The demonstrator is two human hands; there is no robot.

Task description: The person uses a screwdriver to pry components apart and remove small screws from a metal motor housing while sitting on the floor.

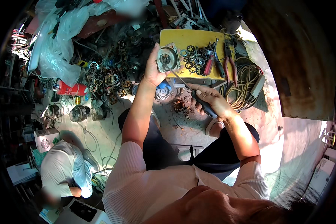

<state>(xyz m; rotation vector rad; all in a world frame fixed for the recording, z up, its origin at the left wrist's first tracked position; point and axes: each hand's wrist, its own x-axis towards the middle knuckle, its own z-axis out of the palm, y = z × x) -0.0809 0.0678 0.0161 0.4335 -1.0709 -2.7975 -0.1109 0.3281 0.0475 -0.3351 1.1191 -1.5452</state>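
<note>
Our head (212, 205) overhangs littered floor (166, 130); by a yellow worktop (209, 35), our left hand (154, 71) grips a metal housing (167, 58), our right hand (210, 99) a screwdriver (204, 103).

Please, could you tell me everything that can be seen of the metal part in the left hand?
The metal part looks like a dull silver-grey casting, squarish outside, with a round hollow facing the camera and a darker middle. It is held in the left hand, thumb along its left side, over the left end of the yellow tabletop. The tip of a dark-handled screwdriver reaches its lower edge; whether they touch is unclear.
</note>
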